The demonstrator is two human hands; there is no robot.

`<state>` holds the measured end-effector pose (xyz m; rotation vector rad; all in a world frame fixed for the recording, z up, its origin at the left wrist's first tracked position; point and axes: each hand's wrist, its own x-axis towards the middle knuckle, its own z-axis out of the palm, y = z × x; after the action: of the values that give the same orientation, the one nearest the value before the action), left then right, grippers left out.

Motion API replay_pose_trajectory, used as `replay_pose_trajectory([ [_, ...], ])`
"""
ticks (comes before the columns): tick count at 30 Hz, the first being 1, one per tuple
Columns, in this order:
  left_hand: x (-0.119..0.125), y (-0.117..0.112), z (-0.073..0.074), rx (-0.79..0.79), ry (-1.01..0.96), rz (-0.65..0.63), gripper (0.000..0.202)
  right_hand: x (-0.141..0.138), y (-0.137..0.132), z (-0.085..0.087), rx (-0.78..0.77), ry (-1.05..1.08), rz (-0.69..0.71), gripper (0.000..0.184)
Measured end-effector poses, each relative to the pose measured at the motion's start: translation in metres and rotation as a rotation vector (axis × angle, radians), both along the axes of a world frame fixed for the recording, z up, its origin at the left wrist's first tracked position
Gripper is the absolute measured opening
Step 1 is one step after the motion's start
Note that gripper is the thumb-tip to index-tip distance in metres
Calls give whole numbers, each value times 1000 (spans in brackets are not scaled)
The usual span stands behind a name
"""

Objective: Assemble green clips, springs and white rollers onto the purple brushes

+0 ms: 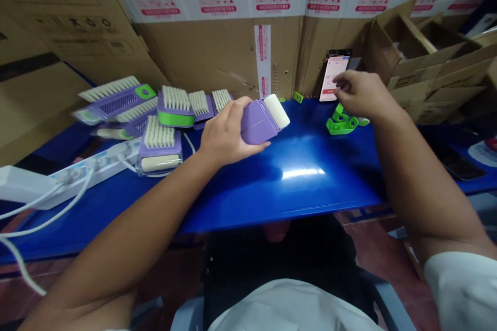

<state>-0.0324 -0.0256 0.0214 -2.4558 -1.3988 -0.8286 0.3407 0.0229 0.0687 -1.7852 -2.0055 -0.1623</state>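
a slip is the main risk here: the lilac plastic brush (259,121) is gripped by its body alone and is tilted over the glossy blue tabletop (295,189), so it could be dropped if the grip were loosened. the heap of purple-and-green brushes (171,108) just beside it could be knocked askew by a careless sweep of the forearm, and the white power strip (73,178) could be snagged by its cables. the left hand (227,132) is closed around the brush, with the fingers wrapped over the lilac body and the cream end left clear; the brush appears to be held above the table. the right hand (363,94) is half open and nothing is held in it, its fingertips (337,81) being just beside a propped phone (333,75), above green plastic parts (341,123).
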Motion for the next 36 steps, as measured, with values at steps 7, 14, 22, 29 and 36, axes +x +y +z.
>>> replay_pose_trajectory([
  [7, 4, -1, 0, -27, 64, 20, 97, 8, 18, -10, -345, -240, -380, 46],
  [14, 2, 3, -4, -3, 136, -109, 93, 1, 12, -8, -471, -329, -402, 51],
  [22, 2, 4, -4, -6, 186, -175, 80, -10, 8, -9, -456, -232, -298, 64],
  [29, 1, 5, -2, -16, 208, -171, 84, -8, 7, -10, -575, 4, -163, 66],
  [36, 0, 6, -1, -35, 188, -158, 85, 1, 10, -9, -531, 66, -113, 67],
])
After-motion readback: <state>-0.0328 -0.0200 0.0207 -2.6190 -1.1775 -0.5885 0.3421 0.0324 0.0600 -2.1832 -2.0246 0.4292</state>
